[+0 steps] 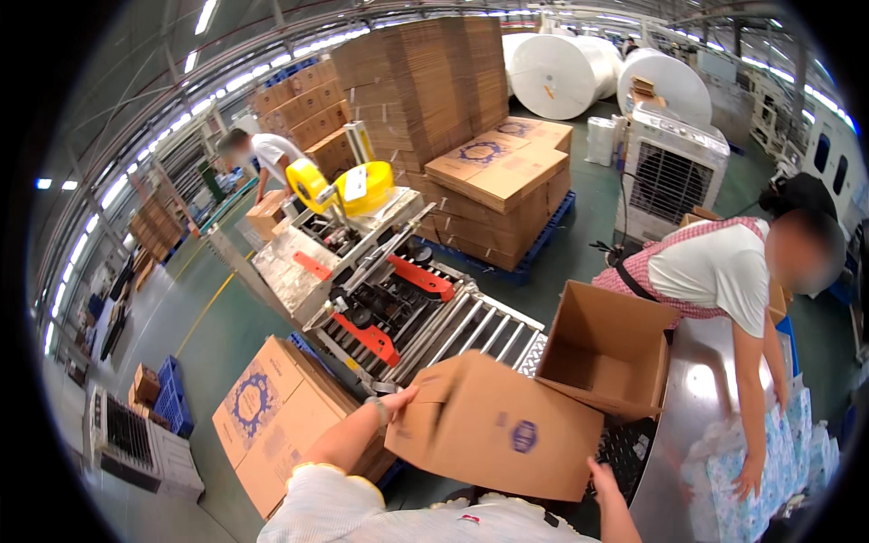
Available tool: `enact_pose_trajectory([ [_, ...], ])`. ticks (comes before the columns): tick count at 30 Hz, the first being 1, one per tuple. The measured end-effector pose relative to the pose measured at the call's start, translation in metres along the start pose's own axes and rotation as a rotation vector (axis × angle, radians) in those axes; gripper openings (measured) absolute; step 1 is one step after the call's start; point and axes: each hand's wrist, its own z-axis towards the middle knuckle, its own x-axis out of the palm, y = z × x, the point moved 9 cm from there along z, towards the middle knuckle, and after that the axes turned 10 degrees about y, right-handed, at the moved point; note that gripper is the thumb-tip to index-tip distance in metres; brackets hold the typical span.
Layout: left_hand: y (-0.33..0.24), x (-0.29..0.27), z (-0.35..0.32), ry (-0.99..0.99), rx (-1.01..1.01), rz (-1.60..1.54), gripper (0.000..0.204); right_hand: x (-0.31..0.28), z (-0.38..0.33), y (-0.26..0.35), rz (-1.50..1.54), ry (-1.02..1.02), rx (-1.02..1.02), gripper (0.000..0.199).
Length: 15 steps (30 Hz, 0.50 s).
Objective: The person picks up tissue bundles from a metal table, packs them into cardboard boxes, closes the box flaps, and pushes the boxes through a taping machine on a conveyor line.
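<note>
Both hands hold a brown box (498, 430) near the person's chest, low in the middle of the view. The left hand (398, 401) grips its left top edge, fingers curled over the flap. The right hand (605, 480) clasps the lower right corner, with the fingers partly hidden behind the cardboard. The box is tilted, its printed side facing up.

Just beyond it to the right, a second open box (606, 348) lies on its side with the mouth facing the person, at the edge of a shiny metal table (701, 398). A co-worker (715, 271) in a white shirt and checked apron leans over that table, one hand on blue patterned packs (769, 462).

Beyond the held box to the left stands a sealing machine (371, 281) with rollers, orange guards and yellow tape reels (348, 185). Near left, a stack of flat cartons (272, 407) rests on a blue pallet. Farther off are taller stacks of flat cartons (493, 172), a cooling fan unit (670, 172), big white paper rolls (561, 77), and another person (267, 154) bending at far left.
</note>
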Motion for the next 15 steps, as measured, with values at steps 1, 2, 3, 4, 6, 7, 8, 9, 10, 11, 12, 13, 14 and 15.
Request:
enact_pose_trajectory([
  [1,-0.035,0.050,0.007,0.239,-0.055,-0.109,0.078,0.002,0.020,-0.031,0.230,0.272,0.100,0.056],
  [2,-0.047,0.070,-0.004,0.133,-0.068,-0.111,0.083,0.033,-0.007,0.010,0.489,0.428,-0.141,0.044],
  [3,-0.044,0.072,-0.002,0.198,-0.018,-0.232,0.084,0.056,-0.031,0.038,0.515,0.447,-0.135,0.037],
  [4,-0.040,0.075,0.004,0.271,0.018,-0.353,0.086,0.075,-0.063,0.081,0.413,0.452,-0.192,0.036],
  [6,-0.032,0.101,0.037,0.366,-0.050,-0.303,0.082,0.095,-0.122,0.151,0.268,0.458,-0.334,0.034],
  [7,-0.012,0.104,0.072,0.299,-0.017,-0.145,0.080,0.109,-0.144,0.173,0.210,0.495,-0.417,0.032],
  [8,0.005,0.121,0.103,0.239,0.021,0.009,0.078,0.116,-0.156,0.184,0.063,0.402,-0.462,0.029],
  [9,-0.006,0.179,0.111,0.199,-0.091,0.129,0.079,0.113,-0.162,0.187,-0.091,0.264,-0.494,0.027],
  [10,-0.011,0.223,0.112,0.196,-0.123,0.163,0.082,0.114,-0.160,0.183,-0.398,0.122,-0.493,0.028],
  [11,-0.014,0.265,0.112,0.190,-0.155,0.194,0.084,0.121,-0.162,0.183,-0.558,0.037,-0.468,0.036],
  [12,-0.004,0.294,0.125,0.249,-0.129,0.127,0.089,0.132,-0.152,0.172,-0.725,0.067,-0.330,0.051],
  [13,-0.016,0.342,0.116,0.296,-0.031,0.004,0.093,0.142,-0.137,0.149,-0.640,0.231,-0.251,0.059],
  [14,-0.038,0.383,0.093,0.342,0.063,-0.126,0.097,0.149,-0.123,0.124,-0.546,0.391,-0.179,0.068],
  [15,-0.060,0.400,0.069,0.403,0.167,-0.181,0.093,0.152,-0.121,0.118,-0.395,0.461,-0.277,0.074],
])
